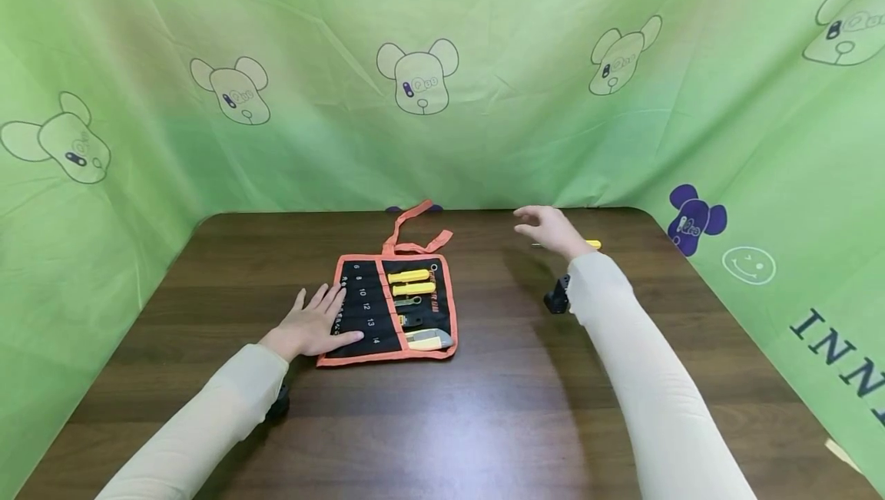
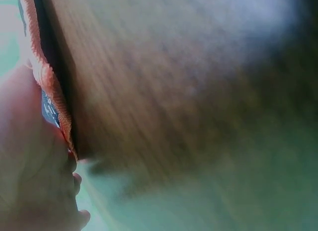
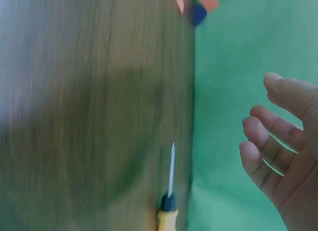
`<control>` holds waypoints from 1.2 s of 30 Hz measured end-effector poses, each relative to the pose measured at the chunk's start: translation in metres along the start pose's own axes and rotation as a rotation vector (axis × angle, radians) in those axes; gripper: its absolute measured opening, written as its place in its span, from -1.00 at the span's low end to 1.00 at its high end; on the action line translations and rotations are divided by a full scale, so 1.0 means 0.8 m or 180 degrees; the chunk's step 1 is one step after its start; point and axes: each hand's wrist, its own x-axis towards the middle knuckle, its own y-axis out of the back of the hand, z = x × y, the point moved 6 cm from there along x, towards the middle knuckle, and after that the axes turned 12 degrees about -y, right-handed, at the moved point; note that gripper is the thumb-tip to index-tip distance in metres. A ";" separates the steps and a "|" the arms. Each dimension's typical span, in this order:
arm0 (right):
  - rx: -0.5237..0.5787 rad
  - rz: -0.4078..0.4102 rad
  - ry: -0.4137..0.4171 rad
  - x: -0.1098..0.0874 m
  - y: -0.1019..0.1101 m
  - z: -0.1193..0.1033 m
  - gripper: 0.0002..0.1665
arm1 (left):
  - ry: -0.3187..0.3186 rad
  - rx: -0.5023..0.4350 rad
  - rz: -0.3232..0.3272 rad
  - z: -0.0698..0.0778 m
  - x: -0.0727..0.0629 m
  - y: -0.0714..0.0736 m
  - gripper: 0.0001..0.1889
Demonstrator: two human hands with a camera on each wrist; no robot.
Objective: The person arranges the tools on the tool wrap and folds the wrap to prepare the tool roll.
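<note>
A black tool roll with orange edging (image 1: pixel 452 308) lies unrolled on the table. Spread fingers of my left hand (image 1: pixel 314 325) rest on its left part, beside printed sizes. Its pockets hold two yellow-handled tools (image 1: pixel 413 289), a small wrench (image 1: pixel 408 301) and a utility knife (image 1: pixel 429 339). My right hand (image 1: pixel 546 230) is raised over the far right of the table with loosely bent fingers and nothing in them. Below it lies a screwdriver (image 3: pixel 168 216) with a yellow handle and thin metal shaft, partly hidden behind the hand in the head view.
Orange tie straps (image 1: pixel 408 227) trail from the roll toward the table's far edge. A green printed curtain (image 1: pixel 498 154) hangs close behind and along both sides of the wooden table (image 1: pixel 498 392). Black wrist cameras (image 1: pixel 557 296) sit under the sleeves.
</note>
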 end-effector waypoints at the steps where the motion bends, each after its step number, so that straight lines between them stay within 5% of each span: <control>1: 0.0027 0.0020 -0.0053 -0.001 0.004 0.008 -0.54 | 0.0009 0.0001 -0.0015 0.000 0.000 0.000 0.02; 10: 0.0227 0.0309 -0.0325 -0.016 0.023 0.063 -0.46 | 0.0028 -0.0016 0.0007 0.001 0.000 0.000 0.01; 18: 0.0403 0.0273 -0.0632 -0.023 0.020 0.113 -0.36 | 0.0036 -0.0020 0.0006 0.001 0.000 0.000 0.00; 29: 0.0511 0.0013 -0.0960 -0.035 0.007 0.144 -0.26 | 0.0090 0.0022 -0.0080 -0.003 0.002 -0.004 0.03; 36: 0.0446 -0.0069 -0.0952 -0.036 0.002 0.150 -0.26 | 0.0085 -0.0008 -0.0034 -0.002 0.002 -0.003 0.02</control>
